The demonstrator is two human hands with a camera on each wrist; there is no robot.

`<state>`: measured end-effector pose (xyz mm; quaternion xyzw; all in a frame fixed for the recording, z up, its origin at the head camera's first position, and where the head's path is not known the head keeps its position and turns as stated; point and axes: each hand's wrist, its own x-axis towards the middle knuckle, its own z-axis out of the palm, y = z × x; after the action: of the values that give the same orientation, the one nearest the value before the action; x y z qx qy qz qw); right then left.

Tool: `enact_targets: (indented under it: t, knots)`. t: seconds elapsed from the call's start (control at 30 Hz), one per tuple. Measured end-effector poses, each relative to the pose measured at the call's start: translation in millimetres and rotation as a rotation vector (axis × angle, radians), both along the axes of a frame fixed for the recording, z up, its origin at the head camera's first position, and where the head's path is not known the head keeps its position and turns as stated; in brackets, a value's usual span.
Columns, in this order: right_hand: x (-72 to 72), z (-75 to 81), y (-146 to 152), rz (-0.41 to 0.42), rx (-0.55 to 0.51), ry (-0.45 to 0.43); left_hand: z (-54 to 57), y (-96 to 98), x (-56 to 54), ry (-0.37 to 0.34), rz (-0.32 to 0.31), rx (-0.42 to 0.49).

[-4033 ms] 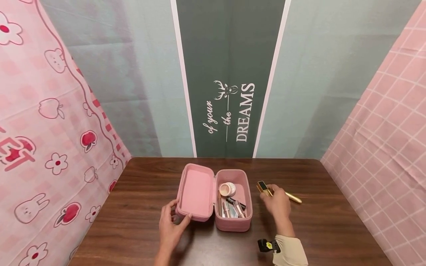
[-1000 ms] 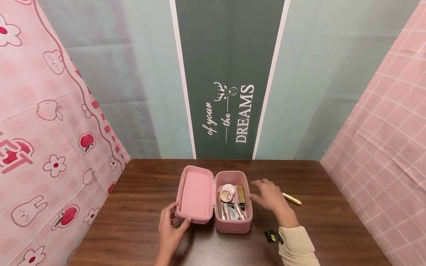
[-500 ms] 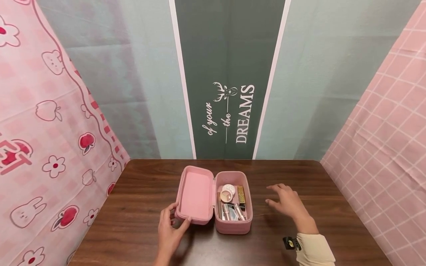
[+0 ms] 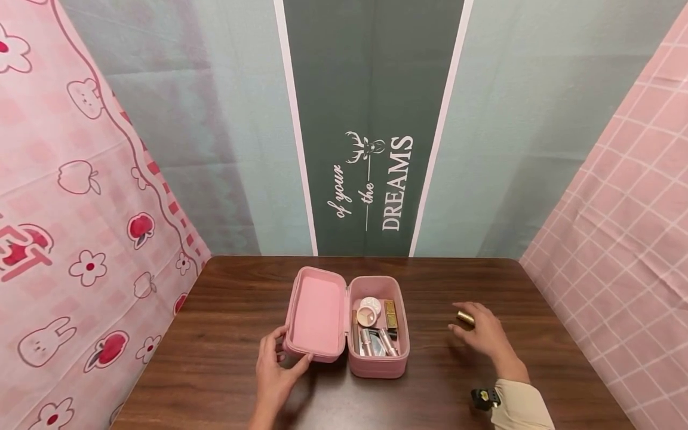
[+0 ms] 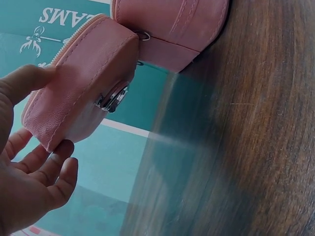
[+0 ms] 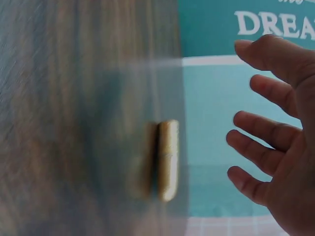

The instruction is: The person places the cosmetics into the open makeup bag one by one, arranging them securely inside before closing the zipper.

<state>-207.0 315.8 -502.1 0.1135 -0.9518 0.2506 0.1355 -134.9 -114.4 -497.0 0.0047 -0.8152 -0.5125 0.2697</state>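
Observation:
A pink makeup case (image 4: 378, 369) stands unzipped on the table, its lid (image 4: 318, 315) swung out to the left. My left hand (image 4: 275, 371) holds the lid's near left corner, thumb on one side and fingers underneath. In the left wrist view a zip (image 5: 74, 40) runs along the lid's rim. To the right, my right hand (image 4: 486, 335) hovers over a gold tube (image 4: 465, 318) that it partly covers. The right wrist view shows that gold tube (image 6: 169, 160) lying on the table, apart from my spread fingers.
Inside the case lie a round white jar (image 4: 371, 304), a gold rectangular item (image 4: 390, 314), two shiny pinkish tubes (image 4: 366, 342) and other small cosmetics. The dark wooden table (image 4: 215, 334) ends at a curtain (image 4: 365, 89) behind, with pink cloths at both sides.
My right hand held the gold-and-black item outside the case; that item now lies inside. The hand has since moved right to the gold tube. My left hand stays on the lid.

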Motion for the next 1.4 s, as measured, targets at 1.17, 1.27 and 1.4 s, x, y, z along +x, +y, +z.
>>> enact_targets:
  t: [1.17,1.27,1.4]
  knots:
    - [-21.7,-50.7,32,-0.181,-0.102,-0.09,-0.7,-1.5,-1.5,-0.066,-0.011,0.011]
    - [-21.9,-51.5,33,-0.197,-0.091,-0.107,-1.6,-1.1,-1.5,-0.075,-0.014,0.015]
    - [-21.6,-50.2,32,-0.203,-0.081,-0.13,-2.1,-0.7,-1.4,-0.074,-0.011,0.013]
